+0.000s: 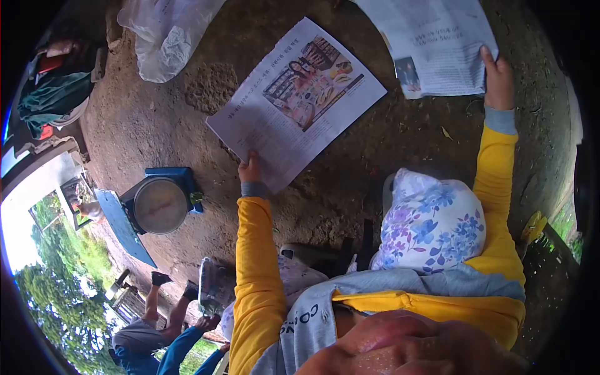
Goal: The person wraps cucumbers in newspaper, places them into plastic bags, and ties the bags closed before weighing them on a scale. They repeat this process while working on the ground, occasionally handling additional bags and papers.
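My left hand (pixel 250 170) is closed on the lower left edge of a newspaper sheet (pixel 297 103) with a large colour photo, tilted over the bare ground. At the upper right, my right hand (pixel 498 78) grips the right edge of another newspaper sheet (pixel 437 47), with the thumb along the paper. That sheet carries text and a small dark picture, and its top runs out of view. The two sheets are apart. Both sleeves are yellow with grey cuffs. Flowered cloth (pixel 431 222) covers a knee in front of my body.
A round-dial scale (pixel 160 205) with blue parts stands on the soil at left. Clear plastic (pixel 169 47) lies at the upper left, near dark green cloth (pixel 56 100). Another person (pixel 150 337) in blue and grey is at the lower left.
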`<state>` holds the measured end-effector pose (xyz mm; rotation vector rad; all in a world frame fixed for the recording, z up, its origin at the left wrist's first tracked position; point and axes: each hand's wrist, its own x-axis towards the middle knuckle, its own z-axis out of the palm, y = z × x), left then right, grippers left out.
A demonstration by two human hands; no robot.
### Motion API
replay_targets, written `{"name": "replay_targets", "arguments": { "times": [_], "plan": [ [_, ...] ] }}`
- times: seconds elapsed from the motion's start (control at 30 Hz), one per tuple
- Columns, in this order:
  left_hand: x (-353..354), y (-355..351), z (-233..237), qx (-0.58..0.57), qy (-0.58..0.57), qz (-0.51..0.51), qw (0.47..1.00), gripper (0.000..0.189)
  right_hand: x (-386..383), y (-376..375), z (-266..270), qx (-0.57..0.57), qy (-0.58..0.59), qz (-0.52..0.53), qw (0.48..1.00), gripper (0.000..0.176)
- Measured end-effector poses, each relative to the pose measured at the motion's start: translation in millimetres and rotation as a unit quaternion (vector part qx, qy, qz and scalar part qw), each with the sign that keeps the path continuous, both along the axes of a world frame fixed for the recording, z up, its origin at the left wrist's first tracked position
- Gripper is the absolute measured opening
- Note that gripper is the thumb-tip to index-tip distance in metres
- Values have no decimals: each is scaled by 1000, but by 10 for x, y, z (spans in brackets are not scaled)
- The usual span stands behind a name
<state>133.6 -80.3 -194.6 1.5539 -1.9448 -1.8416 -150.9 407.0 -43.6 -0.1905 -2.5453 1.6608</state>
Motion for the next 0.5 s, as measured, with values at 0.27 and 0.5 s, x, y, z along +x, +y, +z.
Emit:
{"name": "replay_targets", "arguments": {
  "times": [0.27,0.5],
  "plan": [
    [156,-71,-40,-90,-30,-57,994,39,119,-1320,-605,-67,-131,220,964,38],
    [272,-70,365,-111,-13,-67,991,35,602,-1884,-1611,130,-57,148,979,30]
  ]
}}
